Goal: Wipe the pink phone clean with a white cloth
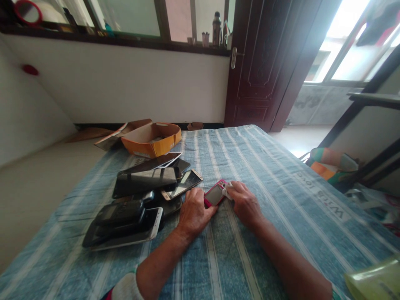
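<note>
A small pink phone [215, 195] with a greyish screen lies at a slant on the striped cloth [250, 166]. My left hand [194, 211] grips its near left end, the thumb along the lower edge. At the phone's far right end, my right hand [243, 203] pinches a crumpled white tissue [228, 190] and presses it against the phone. Just left of my left hand lies a gold-edged phone [184, 184] with a dark screen. Beyond it spreads a pile of phones and tablets, with a black tablet [146, 181] and a white-edged one [154, 225] among them.
An open orange cardboard box [153, 141] stands at the far left of the cloth. Yellow-green packaging [375, 277] sits at the near right corner. Past the cloth are a dark red door [259, 66] and a colourful bag [333, 162] on the right.
</note>
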Action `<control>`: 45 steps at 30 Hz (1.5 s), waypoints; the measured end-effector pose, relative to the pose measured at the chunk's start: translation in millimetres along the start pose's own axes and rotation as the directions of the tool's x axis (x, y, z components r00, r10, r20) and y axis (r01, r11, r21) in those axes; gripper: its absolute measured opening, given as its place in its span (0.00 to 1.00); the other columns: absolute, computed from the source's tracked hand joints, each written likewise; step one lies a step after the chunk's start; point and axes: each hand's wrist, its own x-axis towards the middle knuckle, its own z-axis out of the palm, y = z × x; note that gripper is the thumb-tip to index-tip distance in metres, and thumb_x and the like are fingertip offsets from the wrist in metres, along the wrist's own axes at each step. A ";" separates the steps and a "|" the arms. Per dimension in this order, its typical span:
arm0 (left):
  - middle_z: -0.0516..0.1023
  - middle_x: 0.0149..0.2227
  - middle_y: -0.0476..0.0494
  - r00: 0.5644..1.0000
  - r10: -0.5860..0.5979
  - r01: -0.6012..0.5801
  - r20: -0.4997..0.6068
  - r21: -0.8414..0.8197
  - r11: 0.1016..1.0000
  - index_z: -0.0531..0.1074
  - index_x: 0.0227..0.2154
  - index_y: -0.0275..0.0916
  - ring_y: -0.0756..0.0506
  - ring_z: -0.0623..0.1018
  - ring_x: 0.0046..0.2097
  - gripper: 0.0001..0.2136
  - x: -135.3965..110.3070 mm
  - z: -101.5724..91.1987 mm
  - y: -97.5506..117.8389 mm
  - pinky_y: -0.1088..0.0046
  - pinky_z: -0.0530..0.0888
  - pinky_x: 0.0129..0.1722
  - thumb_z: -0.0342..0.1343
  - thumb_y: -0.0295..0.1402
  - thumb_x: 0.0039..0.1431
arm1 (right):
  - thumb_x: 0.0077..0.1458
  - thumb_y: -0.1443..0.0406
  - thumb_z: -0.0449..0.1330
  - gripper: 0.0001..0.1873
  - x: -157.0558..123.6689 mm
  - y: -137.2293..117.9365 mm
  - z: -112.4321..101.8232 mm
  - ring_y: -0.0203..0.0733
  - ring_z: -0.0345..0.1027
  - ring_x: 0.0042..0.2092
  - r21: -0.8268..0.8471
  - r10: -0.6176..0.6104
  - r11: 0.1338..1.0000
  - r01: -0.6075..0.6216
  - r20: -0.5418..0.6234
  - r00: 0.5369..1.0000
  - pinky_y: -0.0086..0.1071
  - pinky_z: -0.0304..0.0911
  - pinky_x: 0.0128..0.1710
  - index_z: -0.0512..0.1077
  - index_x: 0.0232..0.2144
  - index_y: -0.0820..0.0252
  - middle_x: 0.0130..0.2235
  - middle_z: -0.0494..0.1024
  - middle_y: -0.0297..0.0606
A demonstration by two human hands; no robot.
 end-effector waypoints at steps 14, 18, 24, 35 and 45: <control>0.73 0.35 0.46 0.983 0.169 -0.178 -0.065 -0.159 0.971 0.63 0.37 0.41 0.44 0.76 0.37 0.09 -10.3 4.8 2.3 0.68 0.74 0.36 0.54 0.29 0.53 | 0.61 0.74 0.48 0.18 11.9 3.9 -4.3 0.46 0.64 0.54 0.013 -0.044 0.999 0.048 -0.191 0.981 0.39 0.65 0.53 0.75 0.43 0.59 0.48 0.74 0.45; 0.74 0.37 0.45 0.973 0.219 -0.227 -0.068 -0.158 0.961 0.63 0.41 0.40 0.43 0.76 0.39 0.12 -11.3 7.8 -1.1 0.65 0.74 0.38 0.52 0.27 0.52 | 0.59 0.76 0.49 0.17 13.2 -1.2 -8.6 0.46 0.63 0.53 -0.050 -0.099 0.994 0.095 -0.104 0.990 0.38 0.66 0.51 0.75 0.40 0.59 0.46 0.73 0.44; 0.74 0.38 0.45 0.971 0.228 -0.237 -0.066 -0.210 0.949 0.62 0.41 0.40 0.44 0.77 0.40 0.14 -13.1 10.9 -4.9 0.66 0.75 0.40 0.52 0.25 0.51 | 0.62 0.72 0.48 0.14 11.6 -23.5 -13.0 0.47 0.62 0.50 -0.051 -0.172 0.984 0.171 -0.019 0.985 0.39 0.63 0.49 0.73 0.34 0.59 0.42 0.72 0.44; 0.77 0.40 0.42 0.966 0.233 -0.254 -0.113 -0.227 0.940 0.62 0.48 0.38 0.42 0.79 0.41 0.19 -13.9 15.7 -8.5 0.66 0.77 0.42 0.54 0.24 0.51 | 0.62 0.72 0.49 0.13 13.4 -27.5 -17.3 0.48 0.61 0.47 -0.122 -0.162 0.979 0.163 0.017 0.987 0.39 0.62 0.46 0.72 0.32 0.60 0.40 0.71 0.44; 0.78 0.46 0.35 0.934 0.287 -0.328 -0.213 -0.194 0.924 0.46 0.63 0.34 0.41 0.81 0.43 0.34 -15.8 25.8 -11.9 0.65 0.78 0.44 0.51 0.22 0.55 | 0.62 0.71 0.51 0.11 12.7 -47.9 -14.7 0.48 0.62 0.47 -0.134 -0.274 0.953 0.270 -0.007 0.962 0.42 0.61 0.50 0.74 0.36 0.64 0.39 0.72 0.44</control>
